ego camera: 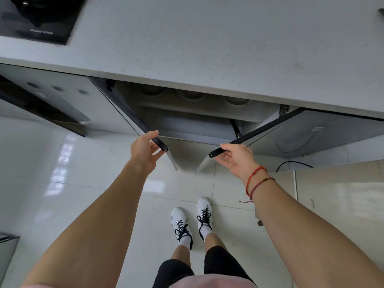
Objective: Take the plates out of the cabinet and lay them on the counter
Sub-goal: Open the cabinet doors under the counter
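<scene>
Both arms outstretched; left hand [143, 151] pinches left cabinet door [161, 144] edge, right hand [238, 161] pinches right cabinet door [291, 138] edge.

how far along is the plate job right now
Done: both cabinet doors are open. In hand: the left hand grips the left door and the right hand the right door. Left: all the moving; the round stacked dishes sit on the shelf inside, none on the visible counter.
</scene>
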A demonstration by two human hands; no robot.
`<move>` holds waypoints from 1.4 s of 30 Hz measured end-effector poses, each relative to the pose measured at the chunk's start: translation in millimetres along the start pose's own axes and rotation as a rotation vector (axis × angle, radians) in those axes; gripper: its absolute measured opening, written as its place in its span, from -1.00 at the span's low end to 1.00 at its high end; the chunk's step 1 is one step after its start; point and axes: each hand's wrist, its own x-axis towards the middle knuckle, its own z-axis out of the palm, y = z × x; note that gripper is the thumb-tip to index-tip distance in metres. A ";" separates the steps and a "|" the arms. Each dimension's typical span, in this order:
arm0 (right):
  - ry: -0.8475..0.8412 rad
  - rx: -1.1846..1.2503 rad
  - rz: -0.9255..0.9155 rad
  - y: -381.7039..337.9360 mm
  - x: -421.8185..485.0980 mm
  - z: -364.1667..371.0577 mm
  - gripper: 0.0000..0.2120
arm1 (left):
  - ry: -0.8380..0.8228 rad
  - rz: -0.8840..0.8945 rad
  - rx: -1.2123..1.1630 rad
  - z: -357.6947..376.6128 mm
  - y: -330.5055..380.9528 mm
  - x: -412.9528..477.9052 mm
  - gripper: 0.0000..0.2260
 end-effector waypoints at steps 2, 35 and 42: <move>0.033 -0.029 -0.009 4.9 -7.2 -8.8 -0.80 | 0.014 0.016 0.020 -12.3 -0.8 -5.2 -0.80; 0.535 -0.820 -0.188 17.0 -51.7 -94.1 -0.53 | 0.251 0.200 0.354 -96.8 -2.8 -19.3 -0.48; 0.480 -1.168 -0.486 2.3 -66.5 -37.7 -0.28 | 0.234 0.221 0.407 -104.7 -2.5 -16.4 -0.47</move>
